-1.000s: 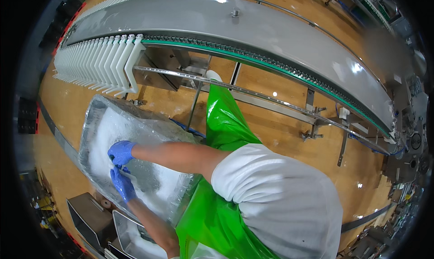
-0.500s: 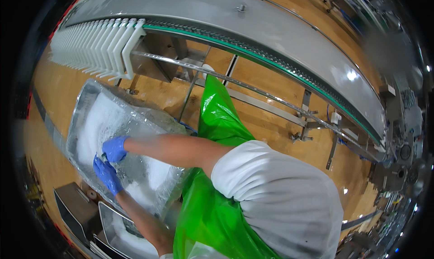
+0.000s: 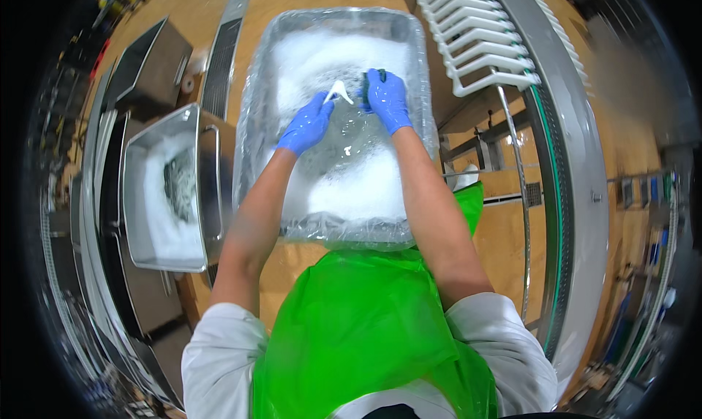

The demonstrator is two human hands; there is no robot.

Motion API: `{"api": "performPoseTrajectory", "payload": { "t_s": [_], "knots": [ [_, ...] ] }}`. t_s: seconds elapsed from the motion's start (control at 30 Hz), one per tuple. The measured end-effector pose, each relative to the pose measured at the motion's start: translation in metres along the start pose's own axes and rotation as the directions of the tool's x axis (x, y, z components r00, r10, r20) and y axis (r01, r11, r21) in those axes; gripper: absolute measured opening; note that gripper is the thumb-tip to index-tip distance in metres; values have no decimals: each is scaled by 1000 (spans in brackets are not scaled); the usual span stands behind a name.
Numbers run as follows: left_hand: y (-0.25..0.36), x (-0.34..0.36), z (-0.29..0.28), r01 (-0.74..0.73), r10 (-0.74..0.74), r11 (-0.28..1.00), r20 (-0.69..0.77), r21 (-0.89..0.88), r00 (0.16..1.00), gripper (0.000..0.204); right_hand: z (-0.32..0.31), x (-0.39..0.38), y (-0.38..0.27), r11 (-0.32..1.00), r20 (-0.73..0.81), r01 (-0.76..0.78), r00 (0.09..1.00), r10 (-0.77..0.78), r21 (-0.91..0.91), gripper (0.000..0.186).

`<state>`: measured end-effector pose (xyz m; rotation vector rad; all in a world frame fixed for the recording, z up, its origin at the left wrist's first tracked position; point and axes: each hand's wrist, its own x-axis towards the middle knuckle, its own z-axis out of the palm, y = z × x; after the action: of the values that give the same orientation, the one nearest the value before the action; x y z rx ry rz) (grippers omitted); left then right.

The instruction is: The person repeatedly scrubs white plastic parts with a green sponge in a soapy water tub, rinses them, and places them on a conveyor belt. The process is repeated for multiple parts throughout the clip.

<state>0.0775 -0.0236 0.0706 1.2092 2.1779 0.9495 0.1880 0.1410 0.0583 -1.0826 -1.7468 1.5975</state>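
Observation:
My left hand, in a blue glove, grips a white bent plastic piece above the soapy water. Only its angled top end shows; the rest is hidden by the fingers and the water. Just to the right, my right hand, gloved in the same blue, is closed on a dark green scouring pad. The pad is apart from the white piece. Both hands are over a large tub lined with clear plastic, where white foam surrounds a patch of greyish water.
On the left stands a steel bin of foamy water, with another steel container beyond it. A conveyor with a green strip curves along the right. Several white bent arms line its far end. A metal rail runs alongside.
My view has turned, so the tub now lies straight ahead and the conveyor at the right. My hands have moved apart, and the white piece now shows in my left hand.

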Motion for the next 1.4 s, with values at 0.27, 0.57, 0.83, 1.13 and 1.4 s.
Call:
{"api": "performPoseTrajectory", "payload": {
  "t_s": [0.27,0.57,0.83,1.13,1.4],
  "knots": [
    [-28,1,-30,196,-191,977,57,-90,980,56,16,-46,-10,858,460,210,887,34,-469,34],
    [33,-13,-34,147,-39,872,232,-468,972,53,15,-48,-97,898,386,292,910,-154,-330,48],
    [45,-29,-49,129,-27,896,239,-425,971,41,18,-55,-107,943,467,127,884,32,-306,49],
    [30,-15,-21,70,121,748,239,-660,964,42,-6,-64,-102,981,504,-170,841,196,-98,51],
    [25,-19,-42,227,-169,883,174,-412,970,63,-128,-143,-230,851,141,490,871,-470,-187,20]
  ]
}}
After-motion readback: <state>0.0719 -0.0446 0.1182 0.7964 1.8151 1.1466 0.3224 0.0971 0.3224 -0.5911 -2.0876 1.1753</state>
